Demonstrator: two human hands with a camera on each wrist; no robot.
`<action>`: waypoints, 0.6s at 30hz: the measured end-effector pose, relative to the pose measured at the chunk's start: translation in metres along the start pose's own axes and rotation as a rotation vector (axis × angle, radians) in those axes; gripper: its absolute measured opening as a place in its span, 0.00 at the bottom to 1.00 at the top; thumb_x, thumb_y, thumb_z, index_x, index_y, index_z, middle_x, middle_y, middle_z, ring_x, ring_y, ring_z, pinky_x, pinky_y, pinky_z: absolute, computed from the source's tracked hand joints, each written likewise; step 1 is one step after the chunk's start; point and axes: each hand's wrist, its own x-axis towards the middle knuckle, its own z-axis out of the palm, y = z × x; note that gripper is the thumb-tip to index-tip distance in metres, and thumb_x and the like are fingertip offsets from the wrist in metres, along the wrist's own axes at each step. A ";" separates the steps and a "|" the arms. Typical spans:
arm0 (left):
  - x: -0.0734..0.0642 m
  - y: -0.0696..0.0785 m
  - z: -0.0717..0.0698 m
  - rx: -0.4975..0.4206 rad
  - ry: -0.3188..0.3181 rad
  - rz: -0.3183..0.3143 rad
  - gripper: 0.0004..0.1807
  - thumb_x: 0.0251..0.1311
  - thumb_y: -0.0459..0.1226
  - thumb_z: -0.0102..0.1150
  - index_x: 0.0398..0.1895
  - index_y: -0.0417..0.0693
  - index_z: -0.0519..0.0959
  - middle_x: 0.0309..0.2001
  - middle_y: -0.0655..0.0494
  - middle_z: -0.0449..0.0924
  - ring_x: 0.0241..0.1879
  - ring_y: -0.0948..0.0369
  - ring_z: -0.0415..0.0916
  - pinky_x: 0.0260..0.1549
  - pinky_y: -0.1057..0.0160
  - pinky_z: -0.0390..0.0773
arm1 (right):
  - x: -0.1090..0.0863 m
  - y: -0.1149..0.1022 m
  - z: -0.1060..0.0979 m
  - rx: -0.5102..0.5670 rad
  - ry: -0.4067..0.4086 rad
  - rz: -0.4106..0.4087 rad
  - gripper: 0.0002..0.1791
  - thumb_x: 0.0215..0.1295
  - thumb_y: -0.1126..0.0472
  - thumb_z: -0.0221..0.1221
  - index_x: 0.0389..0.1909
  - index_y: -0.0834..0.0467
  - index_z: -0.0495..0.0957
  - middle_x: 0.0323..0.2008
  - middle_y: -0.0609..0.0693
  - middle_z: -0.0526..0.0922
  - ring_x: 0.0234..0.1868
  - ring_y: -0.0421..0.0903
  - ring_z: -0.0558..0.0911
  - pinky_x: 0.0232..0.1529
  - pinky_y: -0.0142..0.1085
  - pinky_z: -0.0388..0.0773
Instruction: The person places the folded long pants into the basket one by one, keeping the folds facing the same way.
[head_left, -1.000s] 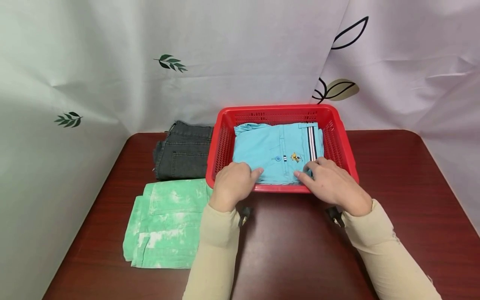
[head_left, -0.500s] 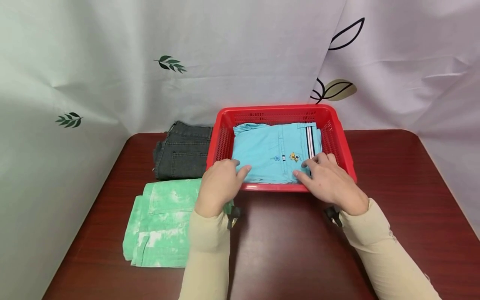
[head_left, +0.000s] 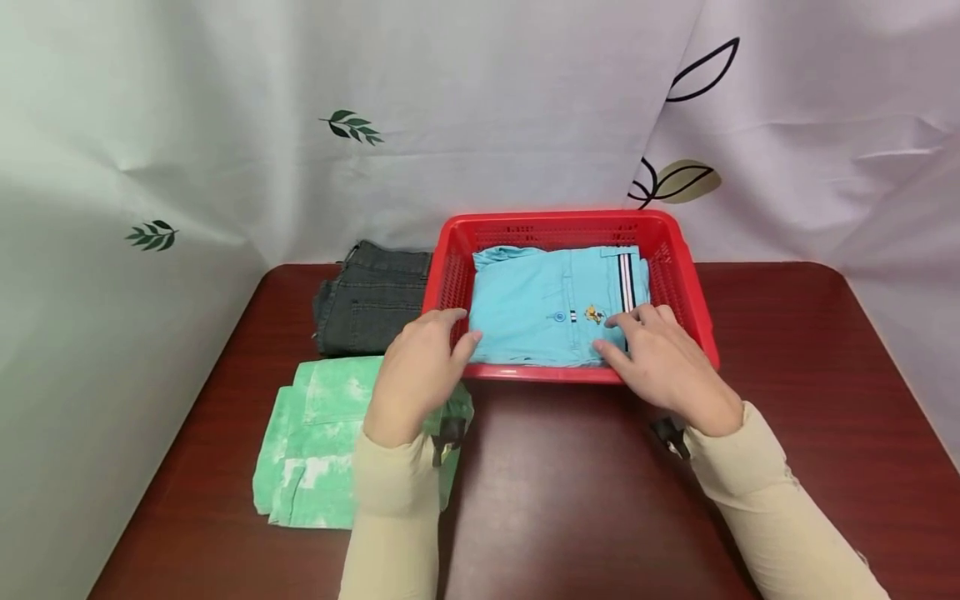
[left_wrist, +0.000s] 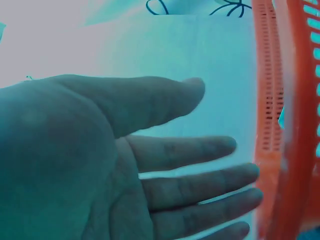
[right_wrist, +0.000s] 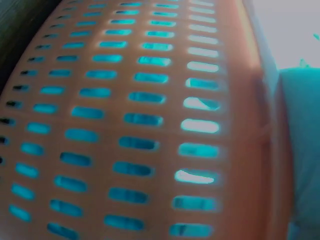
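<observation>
Folded light-blue pants [head_left: 517, 300], with a button and a striped band, lie in a red plastic basket [head_left: 547, 373]. My left hand [head_left: 420, 367] is at the basket's front left corner, above folded green-and-white pants [head_left: 318, 467] on the table. The left wrist view shows its fingers [left_wrist: 200, 192] spread and straight, nothing in them, beside the basket wall [left_wrist: 295, 125], which looks orange there. My right hand [head_left: 663, 354] reaches over the front right rim, thumb and loosely bent fingers above the blue pants. Slotted basket wall [right_wrist: 125, 120] fills most of the right wrist view.
Folded dark grey jeans [head_left: 375, 304] lie left of the basket, behind the green pants. A pale leaf-print curtain [head_left: 525, 108] stands along the back of the brown table [head_left: 562, 483]. Long cream sleeves cover both forearms.
My left hand has moved left from the basket's front rim to its left corner, out over the green pants. The right hand has barely moved, and the blue pants stay in place.
</observation>
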 end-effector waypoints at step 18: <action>-0.024 -0.051 -0.032 0.111 0.037 0.051 0.07 0.70 0.33 0.56 0.44 0.40 0.82 0.42 0.49 0.81 0.32 0.56 0.76 0.33 0.55 0.77 | -0.016 -0.036 0.001 0.148 0.301 -0.244 0.27 0.55 0.60 0.73 0.57 0.60 0.79 0.49 0.56 0.79 0.49 0.54 0.74 0.46 0.51 0.77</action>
